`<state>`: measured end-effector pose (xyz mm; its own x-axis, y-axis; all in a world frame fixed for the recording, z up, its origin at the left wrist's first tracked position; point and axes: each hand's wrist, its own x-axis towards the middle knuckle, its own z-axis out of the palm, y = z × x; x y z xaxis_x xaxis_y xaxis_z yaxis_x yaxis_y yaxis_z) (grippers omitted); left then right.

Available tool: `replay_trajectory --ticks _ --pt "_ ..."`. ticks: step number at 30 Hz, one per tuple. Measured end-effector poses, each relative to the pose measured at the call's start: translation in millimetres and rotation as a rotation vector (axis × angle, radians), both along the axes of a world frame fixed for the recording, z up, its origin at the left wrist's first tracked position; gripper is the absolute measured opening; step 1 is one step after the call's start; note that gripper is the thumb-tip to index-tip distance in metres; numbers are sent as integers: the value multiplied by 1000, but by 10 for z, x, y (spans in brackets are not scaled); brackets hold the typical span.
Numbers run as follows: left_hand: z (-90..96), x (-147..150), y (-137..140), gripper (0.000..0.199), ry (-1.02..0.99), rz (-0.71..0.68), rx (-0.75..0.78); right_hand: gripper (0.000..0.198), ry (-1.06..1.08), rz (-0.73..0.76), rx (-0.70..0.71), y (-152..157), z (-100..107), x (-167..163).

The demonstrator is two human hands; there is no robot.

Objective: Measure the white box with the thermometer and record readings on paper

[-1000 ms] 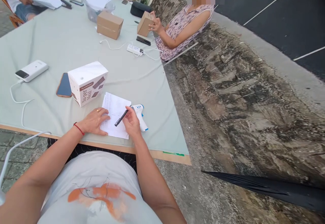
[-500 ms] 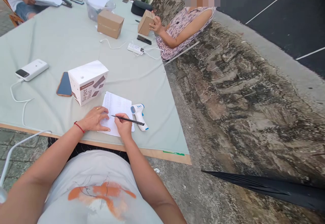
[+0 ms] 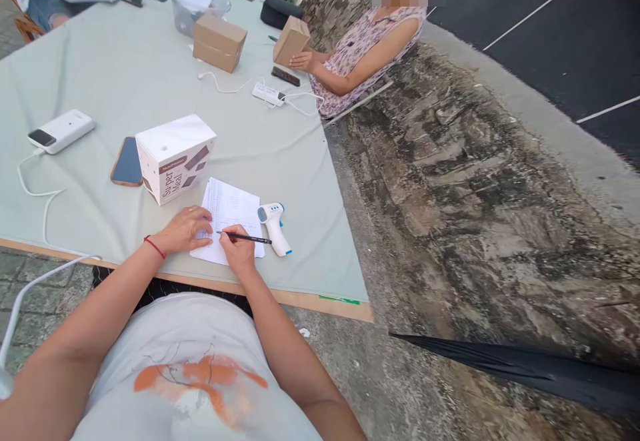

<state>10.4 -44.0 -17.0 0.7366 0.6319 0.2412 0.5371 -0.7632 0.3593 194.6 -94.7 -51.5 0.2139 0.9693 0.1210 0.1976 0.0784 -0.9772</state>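
My right hand (image 3: pixel 238 251) is closed around a black pen (image 3: pixel 249 237), its tip down at the written-on paper (image 3: pixel 233 202). Flat on the left edge of that sheet rests my left hand (image 3: pixel 186 231), thumb and fingers apart, holding nothing. Just right of the paper lies a white and blue infrared thermometer (image 3: pixel 275 229). A white carton (image 3: pixel 175 157) with brown print stands beyond my left hand, and a phone (image 3: pixel 127 162) lies beside it, partly hidden by the carton.
A white power bank (image 3: pixel 63 131) with a cable lies at the left. Farther back are a brown cardboard box (image 3: pixel 219 42), a clear plastic tub (image 3: pixel 184 17) and a white device (image 3: pixel 269 94). A person (image 3: pixel 367 47) at the right touches another cardboard box (image 3: pixel 291 41). Others sit at the far side.
My right hand has shifted slightly left with the pen, which now sits lower on the paper. The seated person's hand has slid down the cardboard box.
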Motion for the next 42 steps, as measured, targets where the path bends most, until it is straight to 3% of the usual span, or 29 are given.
replay_trajectory --ticks 42 --pt "-4 -4 10 25 5 -3 -8 21 -20 -14 22 9 1 3"
